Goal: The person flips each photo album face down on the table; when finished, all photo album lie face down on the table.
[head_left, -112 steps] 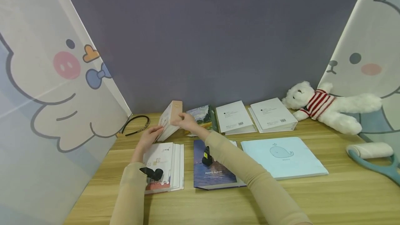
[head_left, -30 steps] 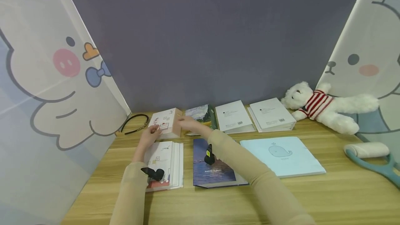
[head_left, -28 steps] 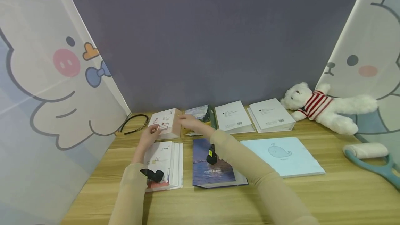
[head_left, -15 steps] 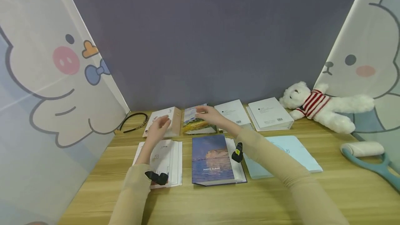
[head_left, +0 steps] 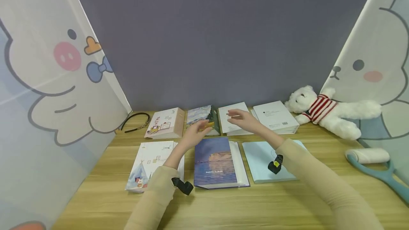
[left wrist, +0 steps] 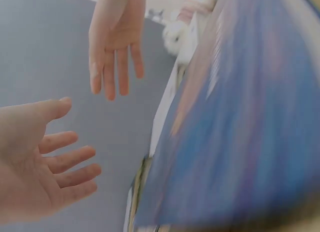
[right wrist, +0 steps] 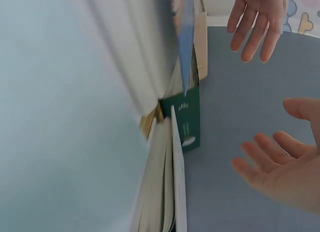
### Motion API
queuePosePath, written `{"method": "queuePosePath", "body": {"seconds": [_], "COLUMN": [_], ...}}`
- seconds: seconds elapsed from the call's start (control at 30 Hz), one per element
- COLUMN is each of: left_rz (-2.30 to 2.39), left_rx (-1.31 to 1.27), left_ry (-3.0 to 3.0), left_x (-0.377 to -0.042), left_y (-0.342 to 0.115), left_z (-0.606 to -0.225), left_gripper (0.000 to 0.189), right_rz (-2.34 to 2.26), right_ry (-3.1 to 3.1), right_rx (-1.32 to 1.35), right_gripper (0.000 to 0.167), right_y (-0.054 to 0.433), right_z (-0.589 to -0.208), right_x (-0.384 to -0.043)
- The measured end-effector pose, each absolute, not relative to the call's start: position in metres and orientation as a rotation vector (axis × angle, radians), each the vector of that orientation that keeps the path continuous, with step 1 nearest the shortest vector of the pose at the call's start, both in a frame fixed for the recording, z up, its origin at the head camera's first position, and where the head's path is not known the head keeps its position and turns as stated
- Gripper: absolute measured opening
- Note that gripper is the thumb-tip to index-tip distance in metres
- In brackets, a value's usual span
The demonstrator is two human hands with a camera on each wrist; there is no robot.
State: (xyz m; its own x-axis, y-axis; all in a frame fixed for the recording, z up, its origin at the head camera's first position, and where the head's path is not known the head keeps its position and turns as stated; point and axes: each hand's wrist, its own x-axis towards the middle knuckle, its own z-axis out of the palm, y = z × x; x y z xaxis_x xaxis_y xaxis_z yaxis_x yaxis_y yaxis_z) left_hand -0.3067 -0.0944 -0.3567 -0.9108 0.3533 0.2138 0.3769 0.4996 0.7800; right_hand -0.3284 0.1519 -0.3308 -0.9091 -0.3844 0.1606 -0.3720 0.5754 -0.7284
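Note:
My left hand (head_left: 194, 134) hangs with spread fingers in front of the landscape-painting album (head_left: 197, 112), holding nothing. To its right my right hand (head_left: 245, 120) hovers before a white album (head_left: 225, 125), also holding nothing. Both wrist views show straight or relaxed fingers: the left hand (left wrist: 45, 167) in its own view, the right hand (right wrist: 285, 162) in its own. At the back left lies a thick white album with a pink spine (head_left: 164, 125). Nearer to me are a tent-pictured album (head_left: 143, 166), a blue photo album (head_left: 214, 162) and a light blue whale album (head_left: 260, 162).
Another white album (head_left: 274, 114) lies at the back right. Beside it is a white teddy bear (head_left: 322, 109) in a striped shirt. A lint roller (head_left: 370, 156) lies at the right, and a black cord loop (head_left: 135, 129) at the far left. Printed panels stand at both sides.
The pink-spined album was tilted up in both hands, then laid flat and let go. Since then, both hands have moved right, clear of it.

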Motion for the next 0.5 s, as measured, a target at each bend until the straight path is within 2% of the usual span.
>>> {"method": "queuePosePath", "body": {"seconds": [0.33,0.5], "left_rz": [-1.388,-1.430], "left_rx": [-0.806,-0.852], "left_ry": [-2.765,-2.804], "left_x": [-0.295,-0.291], "left_y": [-0.041,-0.024], "left_z": [-0.359,-0.363], "left_gripper": [0.048,0.048], "right_rz": [-1.255,-1.203], "right_ry": [2.814,2.844], "right_rx": [-0.663,-0.686], "right_gripper": [0.057,0.052], "right_y": [0.205,0.223], "right_z": [-0.339,-0.344], "right_x": [-0.301,-0.287]}}
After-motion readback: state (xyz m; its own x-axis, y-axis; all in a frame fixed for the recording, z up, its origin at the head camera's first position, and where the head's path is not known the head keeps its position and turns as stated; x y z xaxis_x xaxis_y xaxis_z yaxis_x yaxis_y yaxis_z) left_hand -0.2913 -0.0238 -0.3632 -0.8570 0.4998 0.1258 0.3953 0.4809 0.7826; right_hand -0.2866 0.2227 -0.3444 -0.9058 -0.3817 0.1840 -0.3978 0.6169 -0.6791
